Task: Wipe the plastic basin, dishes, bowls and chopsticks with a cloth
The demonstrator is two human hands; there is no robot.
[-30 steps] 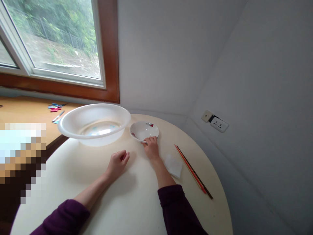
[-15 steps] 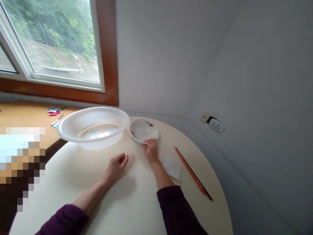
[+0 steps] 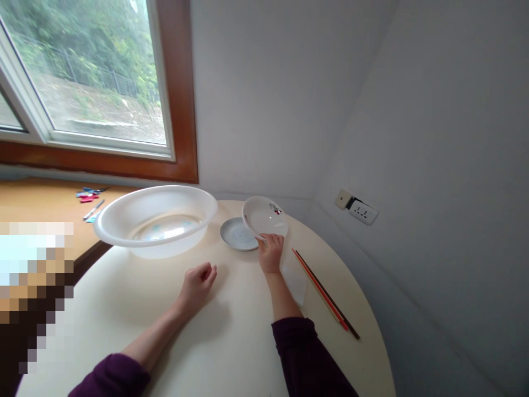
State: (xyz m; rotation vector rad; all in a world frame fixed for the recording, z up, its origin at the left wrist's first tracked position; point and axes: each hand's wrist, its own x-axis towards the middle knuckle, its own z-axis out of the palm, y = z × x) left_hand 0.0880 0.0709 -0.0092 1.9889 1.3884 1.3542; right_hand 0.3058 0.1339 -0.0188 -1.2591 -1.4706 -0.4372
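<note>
Somewhat aslant — bowl [image 3: 263, 217], mouth upward.

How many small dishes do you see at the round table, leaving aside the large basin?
2: the white dish, tilted in the right hand, and the grey plate, lying on the round table between it and the basin. Another could be hidden beneath the plate.

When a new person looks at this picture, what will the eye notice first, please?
Probably the big translucent basin, at the back left of the round table, below the window. Next, the white bowl with a red pattern, tilted in the right hand, partly over a grey-blue plate.
</note>
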